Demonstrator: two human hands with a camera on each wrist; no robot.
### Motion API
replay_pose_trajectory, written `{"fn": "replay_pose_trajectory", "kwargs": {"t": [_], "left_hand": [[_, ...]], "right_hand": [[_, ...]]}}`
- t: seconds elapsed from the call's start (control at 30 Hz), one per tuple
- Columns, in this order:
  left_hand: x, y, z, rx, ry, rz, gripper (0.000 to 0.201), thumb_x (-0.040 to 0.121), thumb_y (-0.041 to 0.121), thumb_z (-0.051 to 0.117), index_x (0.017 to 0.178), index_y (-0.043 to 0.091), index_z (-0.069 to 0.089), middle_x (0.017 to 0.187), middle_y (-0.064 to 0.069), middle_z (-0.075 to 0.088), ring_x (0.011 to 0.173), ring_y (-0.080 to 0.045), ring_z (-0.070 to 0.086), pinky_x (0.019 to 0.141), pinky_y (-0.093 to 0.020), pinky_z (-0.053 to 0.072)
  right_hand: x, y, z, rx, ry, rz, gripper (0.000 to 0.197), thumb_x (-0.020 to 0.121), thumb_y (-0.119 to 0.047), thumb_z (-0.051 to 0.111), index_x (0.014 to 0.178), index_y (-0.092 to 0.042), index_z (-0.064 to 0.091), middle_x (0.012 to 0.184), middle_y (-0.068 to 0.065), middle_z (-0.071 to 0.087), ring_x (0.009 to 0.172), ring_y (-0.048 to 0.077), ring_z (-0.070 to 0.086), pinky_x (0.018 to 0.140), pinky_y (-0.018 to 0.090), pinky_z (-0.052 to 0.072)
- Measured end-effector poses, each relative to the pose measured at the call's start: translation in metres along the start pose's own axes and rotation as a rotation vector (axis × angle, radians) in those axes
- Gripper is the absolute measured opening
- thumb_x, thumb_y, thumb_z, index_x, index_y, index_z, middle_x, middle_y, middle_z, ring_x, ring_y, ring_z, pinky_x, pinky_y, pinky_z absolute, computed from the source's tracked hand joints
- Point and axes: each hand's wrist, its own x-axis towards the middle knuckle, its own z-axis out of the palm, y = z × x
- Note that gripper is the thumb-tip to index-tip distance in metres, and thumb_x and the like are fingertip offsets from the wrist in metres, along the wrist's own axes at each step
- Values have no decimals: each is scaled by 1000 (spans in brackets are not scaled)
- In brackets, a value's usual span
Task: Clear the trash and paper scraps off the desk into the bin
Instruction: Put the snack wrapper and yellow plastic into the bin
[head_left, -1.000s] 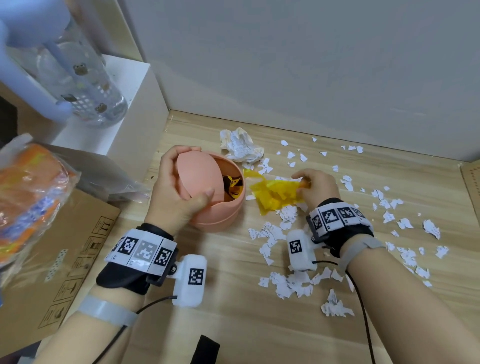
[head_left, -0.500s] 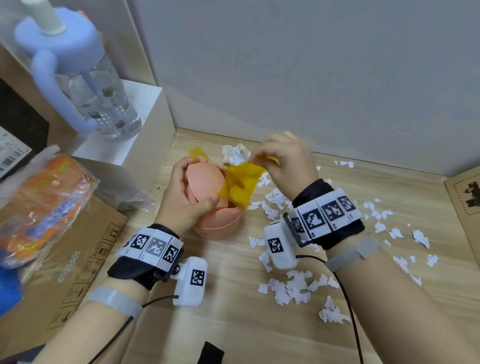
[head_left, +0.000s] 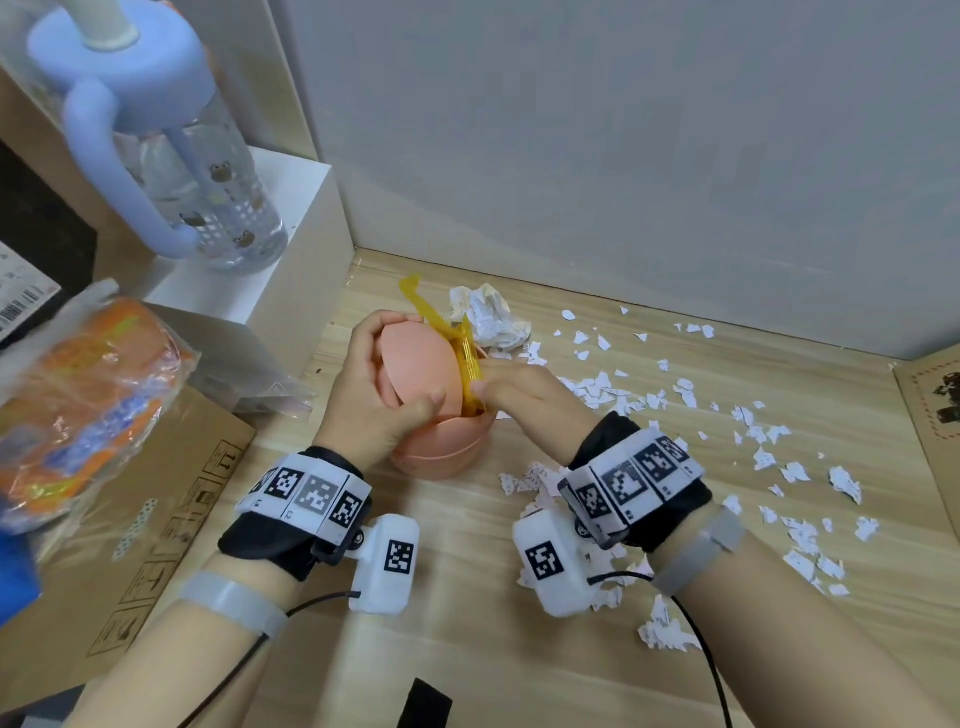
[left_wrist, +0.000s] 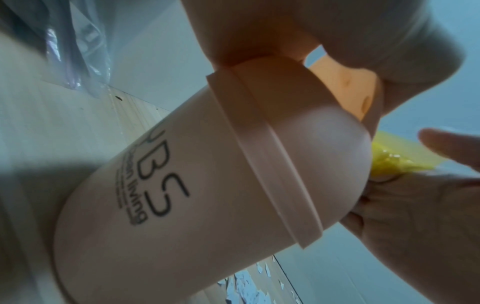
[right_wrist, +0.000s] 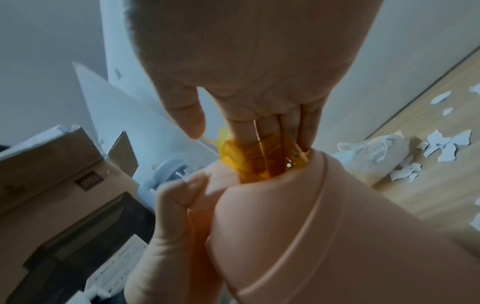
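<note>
A small pink bin (head_left: 441, 457) stands on the wooden desk, and my left hand (head_left: 374, 395) grips its swing lid (head_left: 415, 364) and holds it tilted open. My right hand (head_left: 514, 389) presses a yellow plastic wrapper (head_left: 465, 353) into the gap with straight fingers (right_wrist: 262, 127), thumb held apart. The wrapper (right_wrist: 259, 156) is half inside the bin (right_wrist: 311, 226), with one strip sticking up behind the lid. A crumpled paper ball (head_left: 488, 317) lies just behind the bin. Several white paper scraps (head_left: 597, 384) litter the desk to the right and in front.
A clear water bottle with a lilac lid (head_left: 156, 156) stands on a white box (head_left: 291, 249) at the left. A cardboard box (head_left: 156, 493) and an orange plastic-wrapped pack (head_left: 78, 389) lie at the left. A grey wall closes the back; more cardboard (head_left: 935, 405) sits at the right edge.
My right hand picked the yellow wrapper up from the desk, carried it left to the bin and now pushes it into the opening. My left hand kept holding the lid.
</note>
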Motion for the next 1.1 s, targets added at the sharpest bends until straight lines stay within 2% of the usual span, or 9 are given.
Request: {"fn": "replay_pose_trajectory", "kwargs": {"t": [0.1,0.17,0.27,0.4,0.53,0.6,0.7,0.93,1.1], "left_hand": [[0,0,0,7,5,-12,71,52,37,69,117,33,40,122,17,51,106,9,51,94,-23,43],[-1,1,0,6,6,-16,71,51,38,69,116,36,40,120,19,51,104,11,51,94,-20,43],[-1,2,0,7,3,-9,71,52,37,69,117,34,40,119,22,51,106,10,51,94,-18,42],[-1,1,-1,22,-2,-11,71,53,37,70,117,35,39,124,16,52,114,-4,52,101,-34,43],[0,2,-3,12,-37,-12,72,54,37,70,119,30,40,123,16,53,112,2,52,99,-28,44],[1,3,-4,13,-51,-4,74,55,38,70,120,26,39,123,17,52,109,8,52,95,-21,44],[1,2,-5,10,-57,4,72,55,38,70,120,28,39,123,16,52,110,9,52,94,-18,44],[2,4,-6,12,-71,-11,71,55,38,70,119,33,40,125,16,53,113,4,52,98,-28,45],[2,5,-7,14,-89,-20,72,55,37,71,120,33,40,125,18,53,112,5,53,96,-23,47]], "right_hand": [[1,0,0,-15,50,29,59,84,-51,33,73,3,54,77,21,59,76,33,54,77,44,43],[4,-2,-2,-109,85,9,41,85,-39,34,67,-5,49,63,6,48,66,23,45,67,36,37],[11,-1,-5,-119,177,20,7,84,-18,54,82,-13,58,77,-2,52,74,18,47,73,33,41],[23,-2,5,-372,247,24,20,74,-10,61,81,-27,51,80,-6,61,82,23,53,80,29,28],[28,-7,4,-963,13,-81,21,84,-16,42,70,-25,54,84,-2,70,74,21,51,85,32,10],[25,-6,0,-950,-160,-80,30,89,-19,34,67,-24,54,102,-4,69,100,15,55,94,37,6],[19,-3,-3,-936,-374,-40,37,95,-22,27,79,-25,61,120,-11,62,135,6,30,100,47,-7],[22,-18,-11,-884,-685,154,51,68,-45,50,113,-23,57,142,-6,40,141,4,10,109,54,-18],[36,-12,9,-1090,-669,67,35,72,-40,61,104,-24,60,110,-3,61,118,17,45,111,54,-9]]}}
